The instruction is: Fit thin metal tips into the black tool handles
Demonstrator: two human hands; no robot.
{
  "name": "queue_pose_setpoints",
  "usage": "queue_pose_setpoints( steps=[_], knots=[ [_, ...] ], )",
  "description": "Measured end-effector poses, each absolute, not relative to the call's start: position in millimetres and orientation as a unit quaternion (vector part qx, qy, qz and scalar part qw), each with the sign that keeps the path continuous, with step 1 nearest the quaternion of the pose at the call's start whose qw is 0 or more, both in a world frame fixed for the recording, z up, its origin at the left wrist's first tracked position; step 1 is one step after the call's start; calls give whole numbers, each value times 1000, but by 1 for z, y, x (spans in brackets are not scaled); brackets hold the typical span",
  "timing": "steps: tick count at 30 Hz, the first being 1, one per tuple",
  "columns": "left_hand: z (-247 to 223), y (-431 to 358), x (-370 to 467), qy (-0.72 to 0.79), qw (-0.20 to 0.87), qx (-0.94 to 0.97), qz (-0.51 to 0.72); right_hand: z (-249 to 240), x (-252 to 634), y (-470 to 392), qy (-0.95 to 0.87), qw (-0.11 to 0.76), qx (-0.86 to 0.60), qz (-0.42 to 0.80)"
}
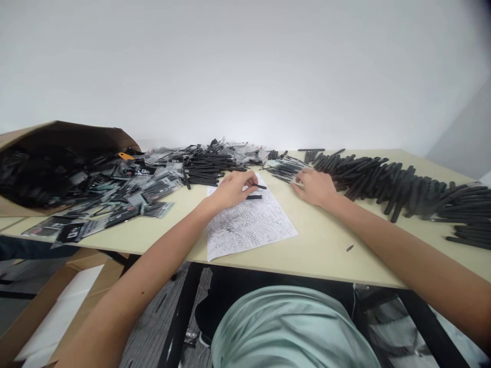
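Pale tabletop point(322, 250) below, left hand point(233, 188) pinches a black stick point(261, 187) (slim, straight); right hand point(316, 187) curls loosely, grip unclear.

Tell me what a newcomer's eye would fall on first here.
Probably the scribble-covered white sheet near the middle of the table, with the left grip holding a black stick over it. Next, the long bank of black sticks stretching along the right side. Then the open cardboard box at far left, with plastic packets spread before its mouth.
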State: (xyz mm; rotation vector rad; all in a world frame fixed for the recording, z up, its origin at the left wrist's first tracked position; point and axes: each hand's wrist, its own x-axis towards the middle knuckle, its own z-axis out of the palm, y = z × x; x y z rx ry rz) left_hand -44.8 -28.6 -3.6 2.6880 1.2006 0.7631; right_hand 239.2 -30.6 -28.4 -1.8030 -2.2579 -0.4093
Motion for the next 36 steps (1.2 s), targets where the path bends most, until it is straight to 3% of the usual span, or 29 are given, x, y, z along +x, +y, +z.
queue_pose_setpoints(
  steps=[6,10,16,23,36],
  knots=[
    [0,-33,-43,390,57,880,264,-32,239,-31,-781,99,-603,-130],
    [5,-38,-39,399,116,844,340,-33,238,-29,-765,98,-625,-124],
    [10,-33,-38,441,346,681,471,-22,236,-35,-728,172,-655,-108],
    [16,-34,-43,445,517,554,477,-21,229,-58,-781,287,-544,-110],
    [12,-33,-45,358,492,687,397,-33,221,-65,-810,293,-489,-136]
  ],
)
